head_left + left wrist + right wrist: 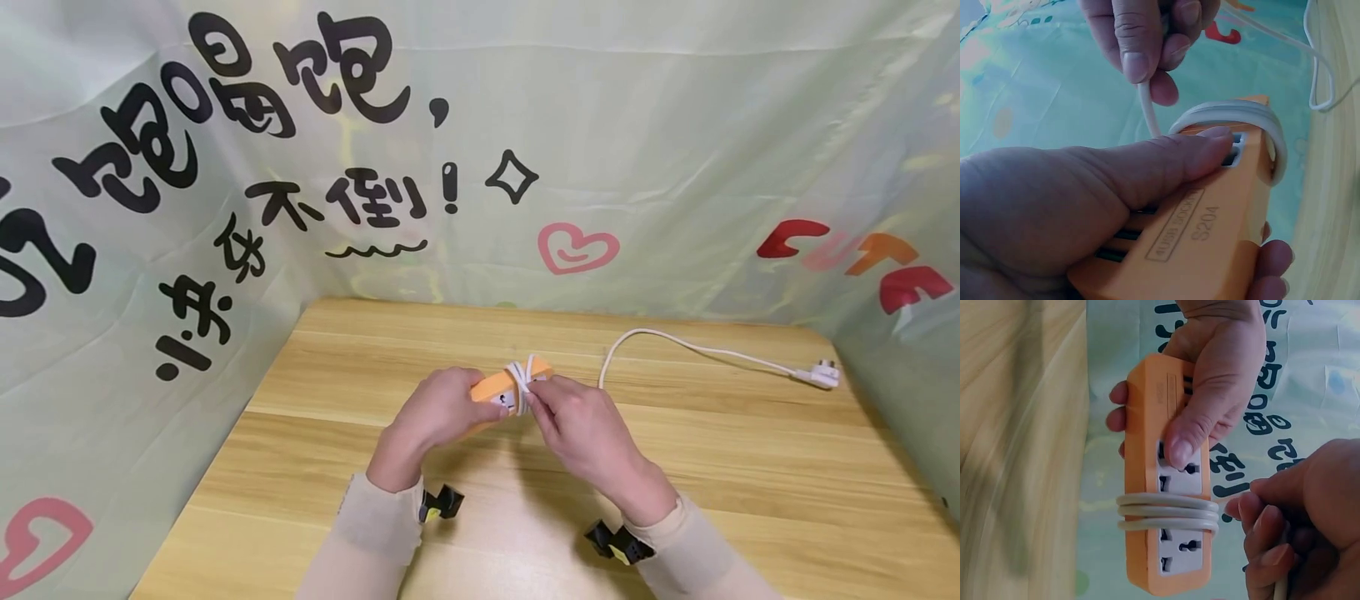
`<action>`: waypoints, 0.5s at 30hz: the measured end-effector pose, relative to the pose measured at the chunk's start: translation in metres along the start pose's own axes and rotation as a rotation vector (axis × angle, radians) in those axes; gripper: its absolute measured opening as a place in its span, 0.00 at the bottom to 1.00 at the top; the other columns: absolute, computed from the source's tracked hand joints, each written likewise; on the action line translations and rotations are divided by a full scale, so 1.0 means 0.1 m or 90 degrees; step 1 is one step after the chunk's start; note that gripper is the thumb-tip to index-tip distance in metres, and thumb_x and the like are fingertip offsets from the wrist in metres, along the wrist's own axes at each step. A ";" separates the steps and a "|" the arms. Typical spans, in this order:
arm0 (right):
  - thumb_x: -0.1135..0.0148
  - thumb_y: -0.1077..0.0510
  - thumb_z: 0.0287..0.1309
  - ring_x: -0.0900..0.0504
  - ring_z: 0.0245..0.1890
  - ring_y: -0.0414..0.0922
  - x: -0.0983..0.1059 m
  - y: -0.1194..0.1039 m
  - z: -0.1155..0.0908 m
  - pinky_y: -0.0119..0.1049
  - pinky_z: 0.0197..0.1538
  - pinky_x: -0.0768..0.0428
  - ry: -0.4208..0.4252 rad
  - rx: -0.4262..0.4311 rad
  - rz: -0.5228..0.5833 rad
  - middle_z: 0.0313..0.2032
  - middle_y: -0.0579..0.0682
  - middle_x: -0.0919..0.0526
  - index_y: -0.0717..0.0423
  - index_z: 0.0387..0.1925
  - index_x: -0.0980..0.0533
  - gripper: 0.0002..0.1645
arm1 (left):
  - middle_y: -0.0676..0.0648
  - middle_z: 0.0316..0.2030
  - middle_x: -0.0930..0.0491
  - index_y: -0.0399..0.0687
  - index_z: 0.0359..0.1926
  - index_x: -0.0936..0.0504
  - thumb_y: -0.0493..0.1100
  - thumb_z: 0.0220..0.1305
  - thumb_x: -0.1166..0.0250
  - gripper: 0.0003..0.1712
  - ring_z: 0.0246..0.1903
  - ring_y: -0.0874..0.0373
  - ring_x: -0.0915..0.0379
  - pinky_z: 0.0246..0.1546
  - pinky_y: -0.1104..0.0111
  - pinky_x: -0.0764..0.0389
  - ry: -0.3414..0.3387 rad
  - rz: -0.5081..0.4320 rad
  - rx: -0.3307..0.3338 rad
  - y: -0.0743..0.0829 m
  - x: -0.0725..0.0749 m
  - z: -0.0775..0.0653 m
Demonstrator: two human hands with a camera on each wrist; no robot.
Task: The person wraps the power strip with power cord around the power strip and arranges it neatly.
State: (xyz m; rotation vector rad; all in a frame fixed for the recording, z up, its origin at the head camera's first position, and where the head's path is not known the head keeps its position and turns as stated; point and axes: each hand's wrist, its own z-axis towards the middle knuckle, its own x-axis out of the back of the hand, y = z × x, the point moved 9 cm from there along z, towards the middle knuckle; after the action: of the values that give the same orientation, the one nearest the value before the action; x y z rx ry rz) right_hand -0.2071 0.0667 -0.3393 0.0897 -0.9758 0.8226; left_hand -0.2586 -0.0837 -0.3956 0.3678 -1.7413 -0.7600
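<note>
The power strip (491, 385) sits in the left fingers (1117, 419) — apparently above the counter (750, 450) — with 3 turns of cord (1169, 512) around it, right fingers (551, 398) rightward; the plug (823, 375) lies far right, a curtain (637, 125) behind.

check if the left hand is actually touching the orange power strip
Touching: the right wrist view shows the left hand gripping the orange power strip, its thumb against the white socket panel.

The strip (1139, 425) looked smooth, matt plastic, the cord (1168, 513) likewise; the worktop (750, 467) faintly glossy wood, the backdrop (675, 133) creased cloth.
</note>
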 end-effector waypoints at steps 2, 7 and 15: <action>0.29 0.64 0.64 0.32 0.19 0.35 0.01 -0.01 0.00 0.29 0.24 0.31 0.013 0.004 -0.003 0.22 0.43 0.24 0.58 0.33 0.16 0.03 | 0.52 0.26 0.21 0.53 0.37 0.15 0.55 0.63 0.25 0.13 0.24 0.57 0.29 0.27 0.65 0.28 0.006 -0.002 0.000 0.00 0.00 0.01; 0.25 0.59 0.63 0.32 0.19 0.35 0.01 0.00 0.00 0.29 0.24 0.32 0.026 -0.010 -0.004 0.21 0.42 0.26 0.55 0.29 0.18 0.09 | 0.52 0.25 0.21 0.53 0.37 0.15 0.56 0.63 0.26 0.14 0.24 0.56 0.29 0.26 0.65 0.28 0.027 -0.022 0.006 -0.02 0.04 0.02; 0.33 0.63 0.70 0.30 0.22 0.33 -0.06 0.05 0.00 0.29 0.27 0.28 -0.048 -0.072 0.070 0.25 0.41 0.20 0.56 0.37 0.17 0.03 | 0.50 0.27 0.19 0.51 0.38 0.14 0.59 0.62 0.25 0.18 0.26 0.55 0.26 0.27 0.64 0.25 0.083 -0.096 0.020 -0.08 0.22 0.04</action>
State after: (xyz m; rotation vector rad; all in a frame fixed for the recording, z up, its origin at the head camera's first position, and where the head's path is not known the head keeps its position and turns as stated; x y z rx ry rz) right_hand -0.2122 0.0667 -0.3457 -0.0301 -1.1044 0.8673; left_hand -0.2700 -0.1022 -0.3850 0.5638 -1.6178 -0.7990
